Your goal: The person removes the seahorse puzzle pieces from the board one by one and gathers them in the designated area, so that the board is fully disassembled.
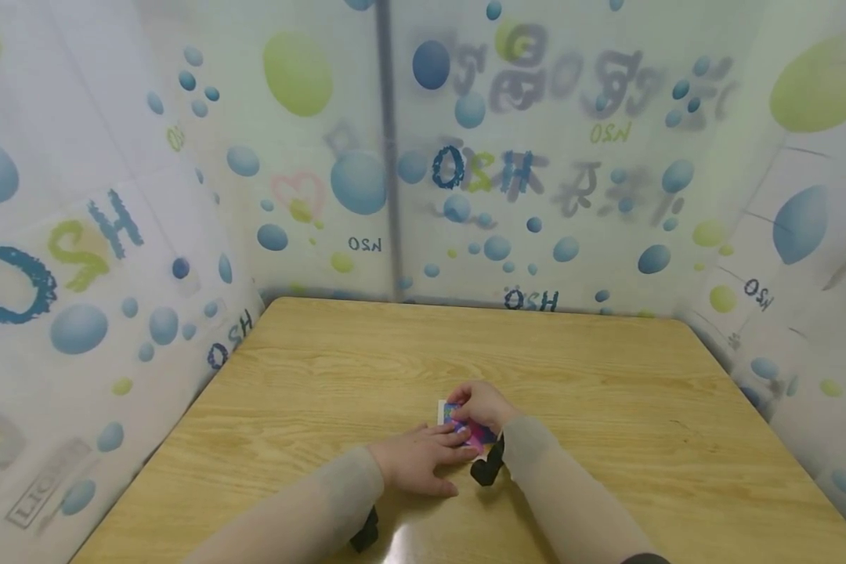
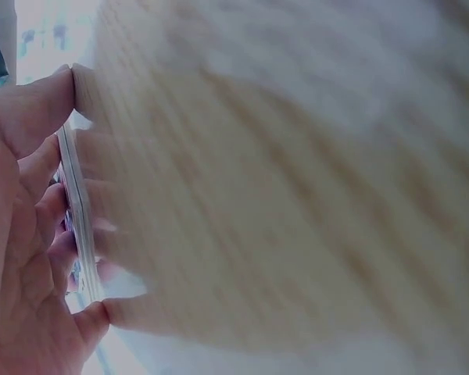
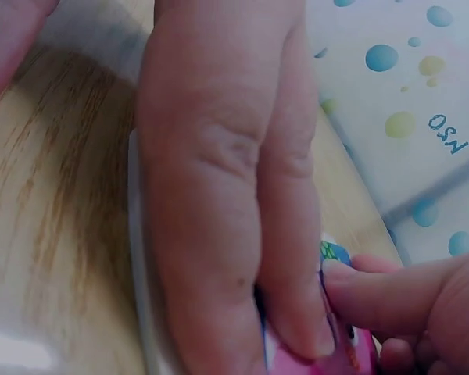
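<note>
A small, thin booklet (image 1: 476,437) with a pink and blue cover lies on the wooden table. Edge-on in the left wrist view, the booklet (image 2: 81,211) shows its pale layered side. My left hand (image 1: 421,464) rests on its left and near part with fingers stretched out, the thumb spread on the table. At the far part of the cover, my right hand (image 1: 485,406) pinches the booklet with bent fingers. In the right wrist view the thumb of my right hand (image 3: 422,308) touches the cover beside the left fingers (image 3: 211,211). Much of the cover is hidden.
The wooden table (image 1: 606,376) extends around both hands. Pale curtains (image 1: 324,141) printed with blue and green dots stand behind the table and on both sides. Dark pieces of the wrist cameras (image 1: 489,466) hang under the sleeves.
</note>
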Tool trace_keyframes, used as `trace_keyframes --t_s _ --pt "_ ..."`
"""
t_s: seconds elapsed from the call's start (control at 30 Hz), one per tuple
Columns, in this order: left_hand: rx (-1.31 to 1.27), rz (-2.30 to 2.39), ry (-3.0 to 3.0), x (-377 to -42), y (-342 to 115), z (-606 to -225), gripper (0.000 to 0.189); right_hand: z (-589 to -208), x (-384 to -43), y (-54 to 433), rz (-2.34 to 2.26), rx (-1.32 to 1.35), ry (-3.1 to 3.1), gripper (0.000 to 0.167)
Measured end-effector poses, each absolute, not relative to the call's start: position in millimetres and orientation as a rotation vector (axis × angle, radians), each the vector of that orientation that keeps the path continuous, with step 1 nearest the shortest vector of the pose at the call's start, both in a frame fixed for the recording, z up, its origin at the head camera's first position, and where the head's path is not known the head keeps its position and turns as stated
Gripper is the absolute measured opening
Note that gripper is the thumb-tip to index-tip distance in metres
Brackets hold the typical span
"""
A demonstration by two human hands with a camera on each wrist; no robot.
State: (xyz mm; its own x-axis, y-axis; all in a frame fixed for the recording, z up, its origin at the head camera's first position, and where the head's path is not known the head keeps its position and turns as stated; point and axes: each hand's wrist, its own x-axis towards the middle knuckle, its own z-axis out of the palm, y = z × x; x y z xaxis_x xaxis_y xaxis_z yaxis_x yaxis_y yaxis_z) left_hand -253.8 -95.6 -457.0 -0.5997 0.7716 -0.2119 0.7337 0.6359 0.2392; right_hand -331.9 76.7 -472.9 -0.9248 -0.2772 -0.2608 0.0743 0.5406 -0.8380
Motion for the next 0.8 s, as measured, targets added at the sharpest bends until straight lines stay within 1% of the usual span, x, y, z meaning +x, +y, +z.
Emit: trace_keyframes --t_s 0.8 --pt "1.210 0.181 2.572 -254.2 -94.6 -459.7 0.065 -475.4 -330.1 79.0 -1.410 -0.154 2.358 0.017"
